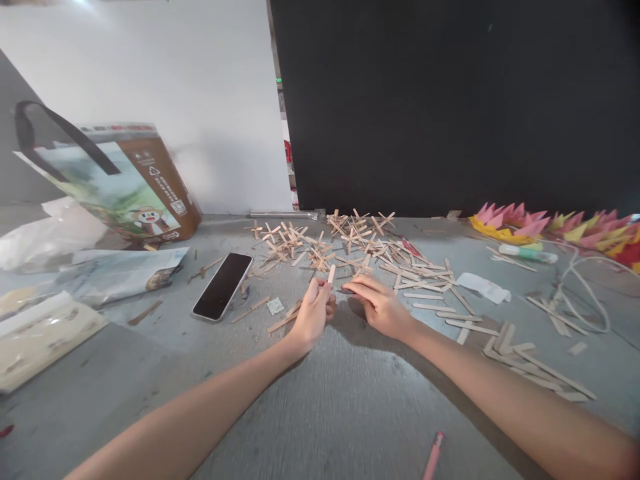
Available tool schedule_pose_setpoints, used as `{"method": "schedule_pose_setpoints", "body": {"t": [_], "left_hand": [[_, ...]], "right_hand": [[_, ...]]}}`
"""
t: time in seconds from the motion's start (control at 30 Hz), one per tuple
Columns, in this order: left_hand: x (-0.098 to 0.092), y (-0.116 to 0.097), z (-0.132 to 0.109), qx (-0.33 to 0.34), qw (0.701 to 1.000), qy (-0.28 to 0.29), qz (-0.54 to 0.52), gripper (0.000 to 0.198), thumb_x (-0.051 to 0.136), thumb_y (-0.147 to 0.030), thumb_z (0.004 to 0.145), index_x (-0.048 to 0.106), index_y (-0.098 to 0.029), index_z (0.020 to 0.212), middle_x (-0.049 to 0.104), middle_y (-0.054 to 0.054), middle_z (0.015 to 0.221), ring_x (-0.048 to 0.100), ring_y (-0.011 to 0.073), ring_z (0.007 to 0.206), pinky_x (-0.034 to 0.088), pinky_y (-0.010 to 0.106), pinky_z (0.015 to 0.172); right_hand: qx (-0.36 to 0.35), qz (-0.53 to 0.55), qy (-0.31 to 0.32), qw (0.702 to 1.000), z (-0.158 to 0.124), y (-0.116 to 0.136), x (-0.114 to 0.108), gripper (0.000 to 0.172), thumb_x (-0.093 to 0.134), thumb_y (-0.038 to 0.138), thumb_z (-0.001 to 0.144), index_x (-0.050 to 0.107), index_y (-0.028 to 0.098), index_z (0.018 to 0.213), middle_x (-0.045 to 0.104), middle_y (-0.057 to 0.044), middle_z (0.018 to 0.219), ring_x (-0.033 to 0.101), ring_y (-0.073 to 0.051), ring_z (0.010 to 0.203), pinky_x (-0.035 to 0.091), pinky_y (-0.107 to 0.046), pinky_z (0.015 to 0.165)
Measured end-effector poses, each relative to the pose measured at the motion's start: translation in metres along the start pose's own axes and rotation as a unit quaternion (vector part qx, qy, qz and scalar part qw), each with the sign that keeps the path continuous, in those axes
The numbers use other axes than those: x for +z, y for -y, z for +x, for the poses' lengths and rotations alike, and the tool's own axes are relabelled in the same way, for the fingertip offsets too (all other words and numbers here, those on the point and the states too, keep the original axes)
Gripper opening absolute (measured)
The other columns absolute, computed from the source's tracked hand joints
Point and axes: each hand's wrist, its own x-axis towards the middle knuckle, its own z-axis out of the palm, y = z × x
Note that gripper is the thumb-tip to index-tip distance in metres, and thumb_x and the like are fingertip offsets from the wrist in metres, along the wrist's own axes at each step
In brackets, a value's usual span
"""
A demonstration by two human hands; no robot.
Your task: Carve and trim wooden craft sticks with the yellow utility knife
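Note:
My left hand (313, 312) is closed around a pale wooden craft stick (332, 273), whose rounded end points up past the thumb. Just to the right, my right hand (383, 303) is held with its fingers pinched together, tips facing the left hand. A thin dark sliver shows at those fingertips; its kind is too small to tell. Beyond both hands lies a pile of craft sticks (290, 243), many joined into crosses and stars. Loose craft sticks (430, 273) spread out on the right.
Left of my hands lies a phone (223, 287), with a printed carrier bag (145, 187) and plastic packets (125, 273) behind it. On the right are a glue stick (527, 253), a white cable (565, 280) and paper crowns (515, 223). A pink pencil (434, 457) lies near the front.

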Motion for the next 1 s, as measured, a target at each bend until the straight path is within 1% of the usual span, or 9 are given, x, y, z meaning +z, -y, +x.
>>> {"method": "schedule_pose_setpoints", "body": {"t": [0.17,0.4,0.5,0.6,0.7,0.9,1.0], "left_hand": [[0.0004,-0.0010,-0.0002,-0.003,1.000,0.006,0.000,0.049,0.072,-0.059,0.081,0.038,-0.024,0.087,0.033,-0.014,0.058,0.029,0.0025,0.043,0.016,0.015,0.045],[-0.0008,0.0023,0.0007,0.004,1.000,-0.002,0.009,0.048,0.073,-0.058,0.081,0.040,-0.024,0.091,0.038,-0.014,0.058,0.029,0.0023,0.041,0.017,0.016,0.044],[-0.0013,0.0029,0.0013,0.005,1.000,-0.003,0.010,0.047,0.073,-0.058,0.082,0.041,-0.025,0.092,0.035,-0.015,0.055,0.027,0.0028,0.040,0.016,0.016,0.043],[-0.0009,0.0014,0.0001,0.010,1.000,0.011,0.016,0.047,0.074,-0.058,0.082,0.042,-0.025,0.089,0.030,-0.016,0.052,0.023,0.0035,0.039,0.016,0.017,0.042],[0.0003,-0.0008,-0.0017,0.015,0.999,0.020,0.020,0.046,0.074,-0.059,0.082,0.044,-0.024,0.088,0.030,-0.016,0.050,0.022,0.0034,0.039,0.016,0.017,0.042],[0.0009,-0.0005,-0.0012,0.020,0.999,0.017,0.020,0.046,0.075,-0.058,0.081,0.045,-0.023,0.088,0.032,-0.016,0.050,0.025,0.0036,0.038,0.017,0.018,0.042],[-0.0005,0.0009,-0.0012,0.030,0.999,0.016,0.039,0.044,0.075,-0.056,0.082,0.046,-0.023,0.090,0.033,-0.015,0.050,0.026,0.0045,0.039,0.018,0.019,0.043]], "right_hand": [[-0.002,-0.006,-0.001,1.000,0.0009,0.0015,-0.0006,0.039,0.042,0.007,0.104,0.063,0.024,0.131,0.070,-0.011,0.115,0.067,-0.024,0.106,0.057,-0.042,0.091],[0.003,0.000,0.003,1.000,-0.0005,-0.0006,0.0007,0.037,0.042,0.008,0.105,0.063,0.024,0.131,0.069,-0.011,0.117,0.065,-0.025,0.109,0.056,-0.044,0.094],[0.001,-0.002,0.002,1.000,-0.0006,-0.0003,0.0011,0.037,0.043,0.009,0.105,0.063,0.023,0.132,0.069,-0.012,0.117,0.065,-0.025,0.108,0.056,-0.044,0.094],[-0.001,-0.003,0.001,1.000,-0.0006,-0.0005,0.0012,0.039,0.043,0.008,0.105,0.063,0.024,0.134,0.069,-0.011,0.116,0.065,-0.025,0.107,0.056,-0.044,0.094],[-0.001,-0.005,0.004,1.000,-0.0009,-0.0015,0.0013,0.041,0.042,0.008,0.104,0.062,0.025,0.136,0.069,-0.011,0.117,0.064,-0.025,0.109,0.056,-0.045,0.095],[-0.004,-0.012,0.002,1.000,-0.0010,-0.0010,0.0010,0.042,0.041,0.009,0.104,0.062,0.026,0.137,0.069,-0.012,0.116,0.065,-0.025,0.109,0.057,-0.045,0.095],[0.000,-0.008,0.007,1.000,-0.0006,0.0005,0.0006,0.041,0.041,0.009,0.104,0.062,0.026,0.136,0.069,-0.011,0.116,0.065,-0.025,0.107,0.057,-0.044,0.093]]}}
